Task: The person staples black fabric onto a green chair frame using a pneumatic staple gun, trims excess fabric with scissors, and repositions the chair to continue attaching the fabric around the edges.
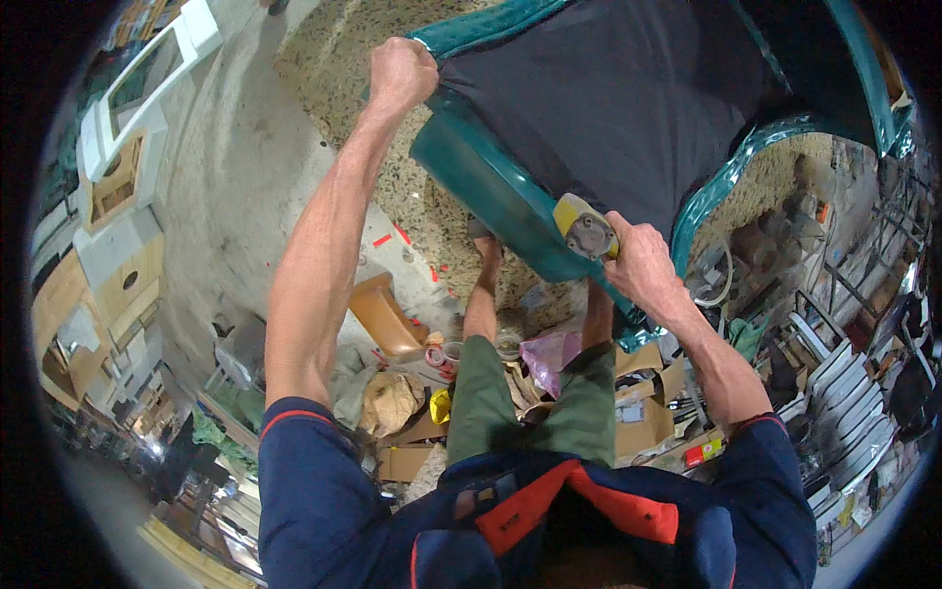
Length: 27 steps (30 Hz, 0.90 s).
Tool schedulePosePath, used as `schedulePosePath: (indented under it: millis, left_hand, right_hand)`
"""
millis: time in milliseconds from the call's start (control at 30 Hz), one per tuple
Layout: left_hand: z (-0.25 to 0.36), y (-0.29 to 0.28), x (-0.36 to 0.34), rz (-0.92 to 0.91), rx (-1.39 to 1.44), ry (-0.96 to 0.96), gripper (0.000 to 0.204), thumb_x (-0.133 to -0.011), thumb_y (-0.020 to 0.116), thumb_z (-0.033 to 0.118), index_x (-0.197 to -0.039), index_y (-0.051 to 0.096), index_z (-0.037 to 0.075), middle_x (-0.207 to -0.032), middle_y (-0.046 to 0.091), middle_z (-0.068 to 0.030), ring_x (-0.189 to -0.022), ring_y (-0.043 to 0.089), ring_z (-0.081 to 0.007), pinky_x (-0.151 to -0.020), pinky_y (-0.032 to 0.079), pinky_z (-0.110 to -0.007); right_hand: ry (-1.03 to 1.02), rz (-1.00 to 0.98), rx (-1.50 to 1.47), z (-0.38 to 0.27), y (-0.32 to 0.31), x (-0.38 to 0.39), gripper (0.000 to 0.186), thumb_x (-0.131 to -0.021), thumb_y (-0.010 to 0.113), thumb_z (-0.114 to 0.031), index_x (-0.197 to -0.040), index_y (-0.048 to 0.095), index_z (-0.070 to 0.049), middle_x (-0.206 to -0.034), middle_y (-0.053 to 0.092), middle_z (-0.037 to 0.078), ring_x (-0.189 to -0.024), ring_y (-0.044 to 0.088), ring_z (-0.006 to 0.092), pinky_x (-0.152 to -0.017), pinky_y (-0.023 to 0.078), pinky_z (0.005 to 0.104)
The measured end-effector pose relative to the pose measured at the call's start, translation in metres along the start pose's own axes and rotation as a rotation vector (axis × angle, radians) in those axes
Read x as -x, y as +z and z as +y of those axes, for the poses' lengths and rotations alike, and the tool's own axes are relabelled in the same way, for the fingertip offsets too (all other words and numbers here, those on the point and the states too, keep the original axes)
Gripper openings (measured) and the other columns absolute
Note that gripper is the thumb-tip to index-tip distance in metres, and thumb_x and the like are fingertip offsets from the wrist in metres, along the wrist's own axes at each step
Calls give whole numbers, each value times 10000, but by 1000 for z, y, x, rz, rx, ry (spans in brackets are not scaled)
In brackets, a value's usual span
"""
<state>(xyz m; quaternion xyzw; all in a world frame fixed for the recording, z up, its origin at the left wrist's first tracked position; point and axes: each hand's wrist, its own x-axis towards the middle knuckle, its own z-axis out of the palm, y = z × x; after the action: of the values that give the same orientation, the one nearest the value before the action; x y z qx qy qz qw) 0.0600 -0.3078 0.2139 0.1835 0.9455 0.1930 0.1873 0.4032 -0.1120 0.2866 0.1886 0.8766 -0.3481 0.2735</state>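
Observation:
A large upholstered piece, apparently a seat with its underside up, fills the upper right. It has glossy teal covering (491, 182) along its edges and black cloth (613, 88) across the middle. My left hand (402, 77) is closed on its far left corner, gripping the teal edge; the fingertips are hidden. In my right hand (643, 260) is a yellow and grey staple gun (587, 228), held over the near edge where teal meets black. The gun's nose is hidden beneath its head, so I cannot tell whether it touches the cloth.
A speckled board or slab (339, 74) lies under the piece. Around my feet are an orange-brown plastic part (388, 314), a crumpled paper bag (392, 402) and cardboard boxes (648, 422). White frames (844, 412) are stacked at right; wooden panels (118, 285) stand at left.

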Motion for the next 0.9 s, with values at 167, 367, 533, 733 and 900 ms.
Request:
schedulePosePath:
  millis: [167,367,533,733,900]
  left_hand:
    - [1,11,-6,85,-146,69,138,-740,688,68,-823,791,28,-848,753,-205,-799,742,-381,-769,595,-449]
    - [4,11,-6,70,-218,124,136,-767,686,87,-838,792,40,-861,752,-196,-863,739,-400,-814,596,-473]
    - [1,4,-5,-29,-288,28,256,-781,839,255,-954,785,74,-968,768,-152,-937,737,-363,-857,591,-475]
    - [-39,7,-4,323,-162,-54,698,-598,965,460,-1111,726,52,-1096,750,-167,-1051,716,-322,-939,561,-438]
    - [-58,7,-19,56,147,-115,884,-561,981,501,-1213,687,-18,-1165,729,-216,-1082,709,-358,-944,569,-459]
  right_hand:
    - [2,-1,-12,-1,3,1,340,-789,661,-48,-1123,598,-36,-848,686,293,-872,670,517,-801,530,597]
    - [-9,-4,32,2,6,1,354,-792,671,-46,-1137,593,-21,-834,682,292,-864,668,520,-794,529,595]
    - [12,-44,14,-11,-2,-3,306,-815,694,-64,-1104,627,13,-863,689,305,-873,659,534,-783,537,568]
    - [50,23,-458,-76,-28,-17,308,-851,739,-130,-1101,704,46,-977,717,318,-969,724,451,-842,550,450]
    - [-47,163,-331,-138,-35,-81,328,-907,737,-161,-1166,715,39,-982,770,164,-919,692,198,-853,536,375]
